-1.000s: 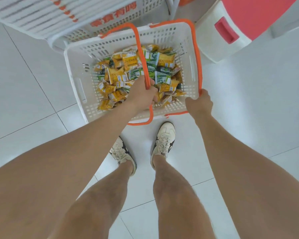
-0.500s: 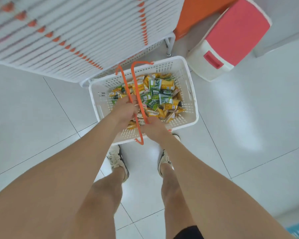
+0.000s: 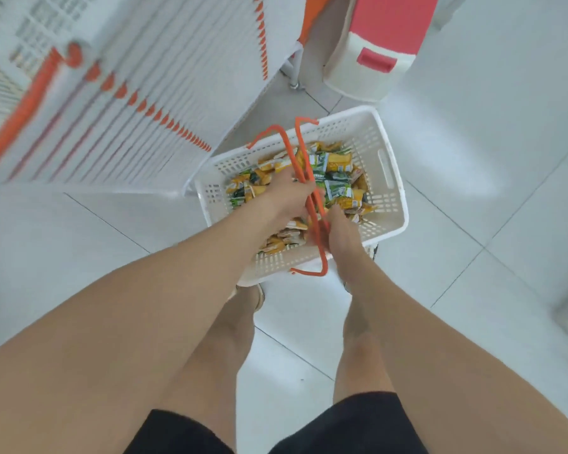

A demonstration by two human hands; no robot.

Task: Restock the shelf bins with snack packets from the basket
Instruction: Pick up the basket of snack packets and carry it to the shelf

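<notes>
Two hands, left hand [image 3: 292, 198] and right hand [image 3: 341, 235], were curled round the orange handles [image 3: 304, 162] of the basket [image 3: 392, 221] near the floor [image 3: 473, 290], full of snack packets [image 3: 336, 186], so filling bins looked not begun.

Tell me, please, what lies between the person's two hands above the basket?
In the head view, the orange handles, raised side by side, run between the left hand and right hand, above the snack packets.
</notes>
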